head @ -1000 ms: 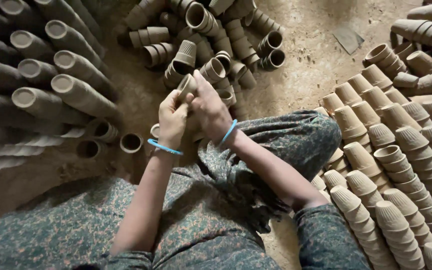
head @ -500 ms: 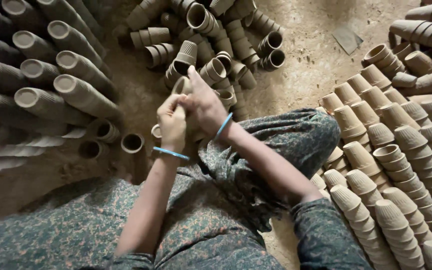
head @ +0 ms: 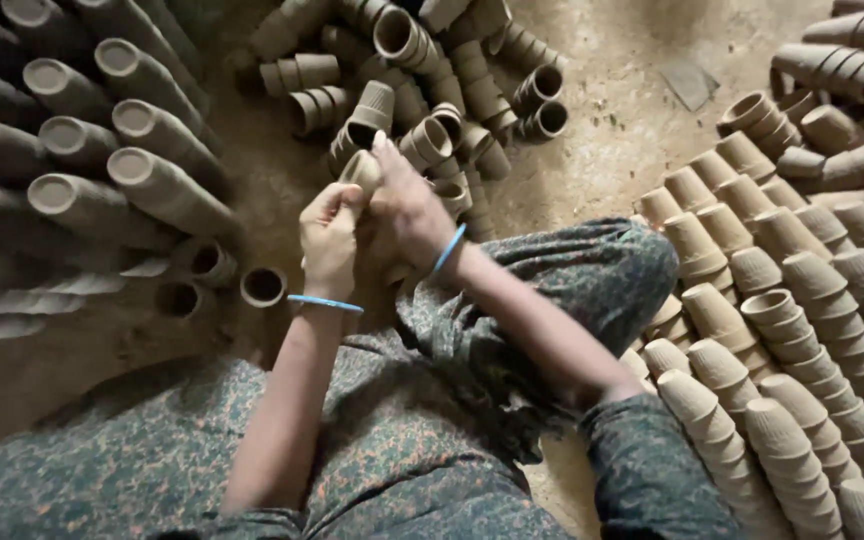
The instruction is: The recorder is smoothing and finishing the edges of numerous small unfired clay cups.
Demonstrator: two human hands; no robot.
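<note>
Together left hand (head: pixel 330 240), right hand (head: pixel 407 205) clasp clay cup (head: pixel 360 170)

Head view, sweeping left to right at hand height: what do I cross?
Dark stacked cup columns lying on their sides → loose cup with its mouth up → left hand → right hand → patterned knee → pale stacked cup rows.

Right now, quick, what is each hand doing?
Left hand: fingers closed on the small clay cup.
Right hand: fingers curled on the same cup, from the other side.
</note>
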